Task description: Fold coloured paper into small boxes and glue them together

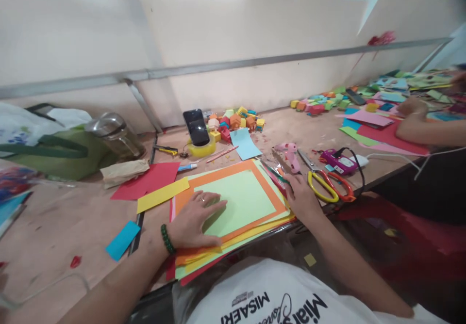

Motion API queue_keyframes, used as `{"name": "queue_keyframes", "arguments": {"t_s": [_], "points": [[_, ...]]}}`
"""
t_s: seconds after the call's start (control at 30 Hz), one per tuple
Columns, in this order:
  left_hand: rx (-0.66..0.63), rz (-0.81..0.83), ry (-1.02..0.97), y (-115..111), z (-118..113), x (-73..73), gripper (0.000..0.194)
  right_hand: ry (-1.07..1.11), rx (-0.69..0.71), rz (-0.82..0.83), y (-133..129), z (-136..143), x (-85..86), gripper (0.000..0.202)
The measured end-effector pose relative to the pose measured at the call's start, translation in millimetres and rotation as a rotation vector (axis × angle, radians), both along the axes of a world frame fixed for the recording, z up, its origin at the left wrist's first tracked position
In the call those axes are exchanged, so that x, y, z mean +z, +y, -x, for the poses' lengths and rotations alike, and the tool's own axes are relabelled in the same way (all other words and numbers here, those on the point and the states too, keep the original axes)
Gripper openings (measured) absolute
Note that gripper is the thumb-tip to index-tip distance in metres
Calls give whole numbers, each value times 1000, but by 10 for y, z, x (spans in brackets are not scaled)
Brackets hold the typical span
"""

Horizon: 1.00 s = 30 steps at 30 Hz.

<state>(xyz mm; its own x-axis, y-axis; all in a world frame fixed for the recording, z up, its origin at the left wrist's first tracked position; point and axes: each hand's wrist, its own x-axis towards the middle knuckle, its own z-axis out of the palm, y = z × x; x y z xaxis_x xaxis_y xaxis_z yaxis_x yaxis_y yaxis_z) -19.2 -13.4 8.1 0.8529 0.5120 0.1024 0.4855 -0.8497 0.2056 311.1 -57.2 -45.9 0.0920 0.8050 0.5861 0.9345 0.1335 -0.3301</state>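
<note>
My left hand lies open, with fingers spread, on a stack of coloured paper. On top is a light green sheet over a larger orange sheet. Beyond the stack's right edge, my right hand has its fingers curled at a thin dark green pen-like tool; the grip is partly hidden. Close to that hand lie scissors with yellow and orange handles and a pink glue gun. A yellow paper strip touches the stack's left side.
A phone leans on a yellow tape roll before a pile of small paper cubes. A bottle and green bag stand left. A purple power strip lies right, near another person's arm.
</note>
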Motion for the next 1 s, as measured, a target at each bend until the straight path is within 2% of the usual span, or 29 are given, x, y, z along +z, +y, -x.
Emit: {"name": "queue_keyframes", "arguments": {"t_s": [0.07,0.17,0.23,0.33,0.4,0.57,0.73,0.83,1.0], "points": [[-11,-8,16,-49,-34,21,76,-60,-8,28,10,-17,-22,21],[-3,-25,53,-99,-61,34,60,-109,60,-5,-80,39,110,21],[1,-27,67,-114,-57,37,54,-95,232,22,-159,125,252,23],[-1,-6,54,-115,-31,46,45,-64,570,202,-233,263,376,35],[-6,21,43,-109,-14,57,39,-40,666,308,-243,313,373,40],[2,86,67,-106,-7,102,36,21,730,386,-217,280,381,21],[42,119,111,-148,-49,155,35,-3,777,408,-210,259,501,20],[94,85,139,-222,-114,160,24,-54,749,351,-219,282,453,27],[203,-74,200,-410,-284,94,20,-129,750,249,-247,328,367,16]]}}
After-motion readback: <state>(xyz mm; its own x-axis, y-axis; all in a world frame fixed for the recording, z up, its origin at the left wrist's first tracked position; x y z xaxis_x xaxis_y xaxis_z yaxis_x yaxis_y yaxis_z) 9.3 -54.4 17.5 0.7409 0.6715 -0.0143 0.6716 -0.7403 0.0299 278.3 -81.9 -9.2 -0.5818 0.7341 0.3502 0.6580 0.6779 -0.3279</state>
